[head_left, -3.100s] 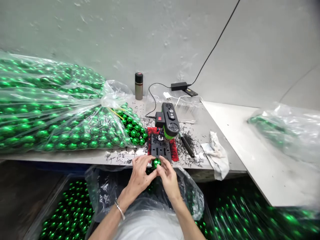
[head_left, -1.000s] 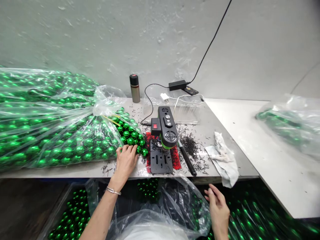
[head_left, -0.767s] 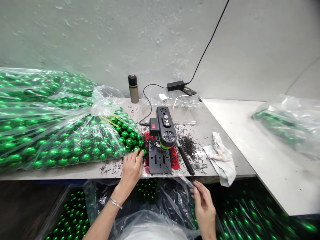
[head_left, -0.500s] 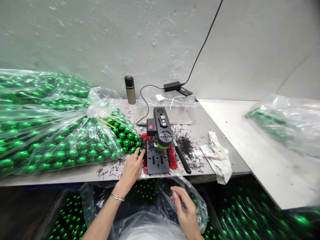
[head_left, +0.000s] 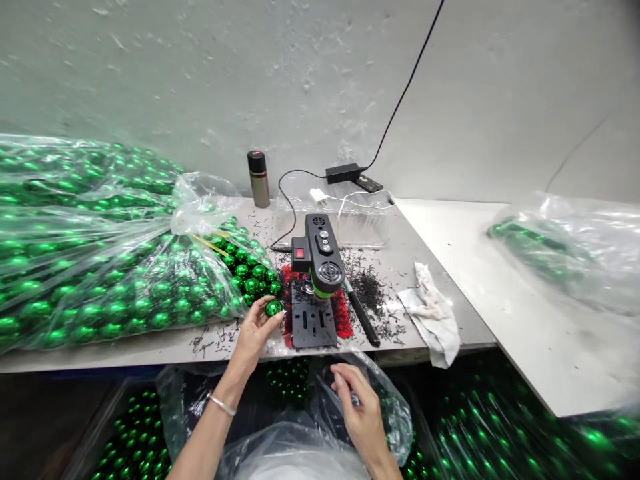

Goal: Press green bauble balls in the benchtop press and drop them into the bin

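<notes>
My left hand (head_left: 256, 337), wearing a bracelet, grips one shiny green bauble (head_left: 274, 307) between thumb and fingers. Just behind it, more loose green baubles (head_left: 257, 272) spill from the mouth of a clear plastic bag (head_left: 125, 287). To the right of that hand stands a small black machine (head_left: 324, 253) with a red switch, its slotted metal base (head_left: 314, 323) over a red mat (head_left: 343, 319). Below the table edge, my right hand (head_left: 357, 407) is closed in a pinch above a clear plastic bag (head_left: 395, 413); whatever its fingertips hold cannot be made out.
Small black scraps (head_left: 370, 290) litter the table around a black-handled tool (head_left: 364, 317). A white cloth (head_left: 433, 317) hangs over the front edge. At the back stand a flask (head_left: 259, 180), a clear tray (head_left: 365, 220) and a power adapter (head_left: 343, 173). Another bag (head_left: 565, 253) lies at right.
My left hand has drawn back slightly toward me, taking one green bauble from beside the pile. My right hand has shifted a little left and stays pinched.
</notes>
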Available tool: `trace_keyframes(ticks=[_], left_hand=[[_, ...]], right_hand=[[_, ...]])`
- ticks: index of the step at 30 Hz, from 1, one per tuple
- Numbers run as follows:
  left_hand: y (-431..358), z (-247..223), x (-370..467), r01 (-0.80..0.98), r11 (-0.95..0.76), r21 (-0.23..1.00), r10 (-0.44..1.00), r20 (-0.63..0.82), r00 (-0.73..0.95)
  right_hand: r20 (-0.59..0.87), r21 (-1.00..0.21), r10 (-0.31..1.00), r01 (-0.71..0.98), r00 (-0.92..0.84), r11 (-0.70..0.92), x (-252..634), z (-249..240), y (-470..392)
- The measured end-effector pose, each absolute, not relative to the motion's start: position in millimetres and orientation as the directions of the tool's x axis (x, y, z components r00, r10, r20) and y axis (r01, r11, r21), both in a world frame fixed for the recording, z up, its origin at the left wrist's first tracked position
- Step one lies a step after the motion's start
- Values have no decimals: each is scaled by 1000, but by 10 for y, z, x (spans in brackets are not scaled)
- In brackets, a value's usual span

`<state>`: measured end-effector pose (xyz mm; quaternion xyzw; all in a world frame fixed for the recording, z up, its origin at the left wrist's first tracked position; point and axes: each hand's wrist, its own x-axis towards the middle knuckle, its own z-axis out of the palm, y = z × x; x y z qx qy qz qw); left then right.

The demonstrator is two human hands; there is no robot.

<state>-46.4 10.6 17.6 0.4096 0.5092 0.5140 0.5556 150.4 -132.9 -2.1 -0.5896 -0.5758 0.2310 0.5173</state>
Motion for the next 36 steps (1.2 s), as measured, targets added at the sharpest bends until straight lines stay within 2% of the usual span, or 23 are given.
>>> trace_keyframes(ticks=[2, 5, 11, 19, 25, 32, 34, 36], left_hand=[[54, 243, -456, -340, 258, 904, 960, -279, -13], [-48, 281, -461, -460, 353, 815, 923, -383, 31], [-153, 257, -525, -451, 336, 827, 909, -410, -73], [-185, 207, -509, -493, 312, 812, 928, -372, -27], [-199, 175, -498, -520, 326, 790, 931, -364, 30], [-395, 191, -252, -515, 469, 718, 879, -437, 191], [-527, 260, -92, -481, 531, 698, 847, -433, 307], [-672, 356, 73, -380, 574, 725, 782, -349, 516]], right_hand=[[320, -876, 924, 438, 211, 204, 1464, -25, -1325], [314, -875, 936, 432, 159, 220, 1379, -27, -1334], [321, -865, 945, 427, 66, 264, 1233, -15, -1334], [371, -852, 929, 395, -8, 344, 1111, 144, -1111], [388, -846, 921, 412, 38, 339, 1006, 247, -781], [564, -627, 819, 592, -102, 506, 862, 292, -581], [586, -600, 807, 633, -67, 489, 994, 301, -679], [601, -586, 798, 703, 44, 403, 1277, 300, -886]])
